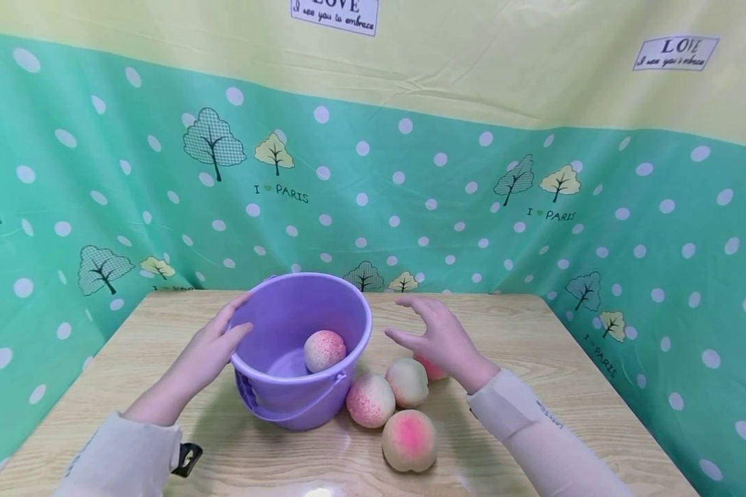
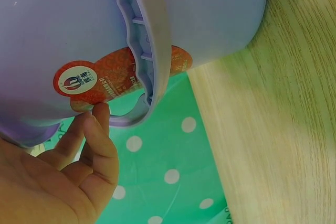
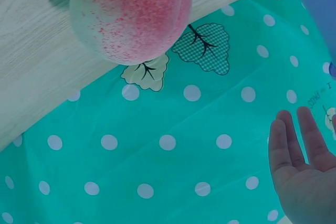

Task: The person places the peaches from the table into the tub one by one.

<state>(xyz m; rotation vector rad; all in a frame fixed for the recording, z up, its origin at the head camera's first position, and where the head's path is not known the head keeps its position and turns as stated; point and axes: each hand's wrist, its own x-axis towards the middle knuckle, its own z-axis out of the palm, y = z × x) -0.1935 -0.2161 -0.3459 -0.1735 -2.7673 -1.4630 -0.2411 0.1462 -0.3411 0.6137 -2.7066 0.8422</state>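
A purple bucket [image 1: 292,397] stands on the table, its mouth tilted toward me in the head view. My left hand [image 1: 206,348] grips its left rim, and the left wrist view shows bent fingers against the outer wall near a red label [image 2: 116,74]. One pink-speckled peach [image 1: 324,351] lies inside the bucket. To the bucket's right sit a speckled peach [image 1: 371,400], a paler peach [image 1: 407,382], and a peach with a pink stripe [image 1: 409,440]. My right hand [image 1: 443,339], fingers spread and holding nothing, hovers over another pink peach [image 1: 432,368], partly hidden.
The wooden table [image 1: 534,414] is bordered by a green polka-dot cloth [image 1: 398,207] behind and at both sides. The bucket's handle [image 2: 149,40] hangs down along its outer wall. A black object [image 1: 187,459] shows at my left sleeve.
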